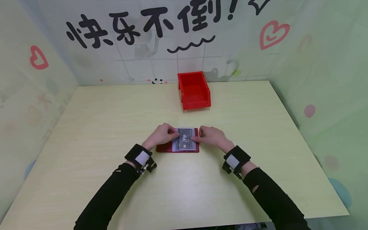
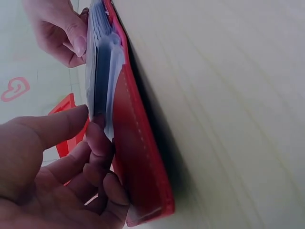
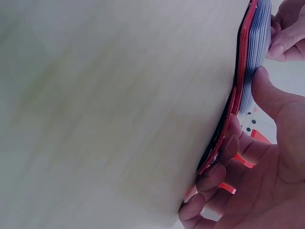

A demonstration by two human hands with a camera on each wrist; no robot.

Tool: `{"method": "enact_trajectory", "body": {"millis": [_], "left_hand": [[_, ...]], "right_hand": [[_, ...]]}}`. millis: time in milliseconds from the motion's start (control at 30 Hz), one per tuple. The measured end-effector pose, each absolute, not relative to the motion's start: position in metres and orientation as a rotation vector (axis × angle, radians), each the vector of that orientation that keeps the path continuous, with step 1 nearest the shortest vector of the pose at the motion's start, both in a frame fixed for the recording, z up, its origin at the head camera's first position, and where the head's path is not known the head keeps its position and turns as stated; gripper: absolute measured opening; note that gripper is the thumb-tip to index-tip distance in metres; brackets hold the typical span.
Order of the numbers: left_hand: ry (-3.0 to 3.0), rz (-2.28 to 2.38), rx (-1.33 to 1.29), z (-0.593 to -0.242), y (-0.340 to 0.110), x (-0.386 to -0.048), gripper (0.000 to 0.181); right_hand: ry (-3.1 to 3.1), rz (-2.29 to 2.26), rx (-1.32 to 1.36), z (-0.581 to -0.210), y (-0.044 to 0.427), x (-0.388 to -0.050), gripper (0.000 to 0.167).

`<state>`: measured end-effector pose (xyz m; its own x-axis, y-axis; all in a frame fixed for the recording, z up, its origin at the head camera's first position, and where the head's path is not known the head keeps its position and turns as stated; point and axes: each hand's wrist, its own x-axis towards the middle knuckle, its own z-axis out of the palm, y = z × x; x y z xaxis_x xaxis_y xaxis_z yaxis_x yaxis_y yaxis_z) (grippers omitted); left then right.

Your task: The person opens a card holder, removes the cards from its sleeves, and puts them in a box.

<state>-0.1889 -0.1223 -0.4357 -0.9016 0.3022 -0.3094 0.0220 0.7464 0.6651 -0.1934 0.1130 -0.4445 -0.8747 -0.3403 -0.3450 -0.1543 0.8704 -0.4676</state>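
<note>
A red card holder lies opened out on the table, with a stack of clear sleeves on its right half. Inside the top sleeve sits a dark grey card marked "Vip". My left hand pinches the left edge of the sleeves between thumb and forefinger; its other fingers curl near the red cover. On the opposite side, my right hand holds the holder's right edge, its thumb on the sleeves and its fingertips against the cover's edge.
Behind the card holder, a red open-fronted bin stands by the back edge of the pale wooden table. Printed panels enclose the table at the back and both sides.
</note>
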Motion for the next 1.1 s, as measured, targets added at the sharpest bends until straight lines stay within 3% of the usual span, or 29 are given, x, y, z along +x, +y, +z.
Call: {"method": "enact_trajectory", "body": {"millis": [667,1100], "left_hand": [[2.494,0.964,0.103,-0.4331,-0.1186,-0.1953,0.031],[2.581,0.919,0.185,-0.4341,-0.1282,-0.1929,0.027]], "right_hand": [[2.622,-0.569,-0.314,-0.4409,0.1110,-0.1970,0.042],[2.616,-0.576,-0.319,-0.4410,0.1112,-0.1947,0.042]]}}
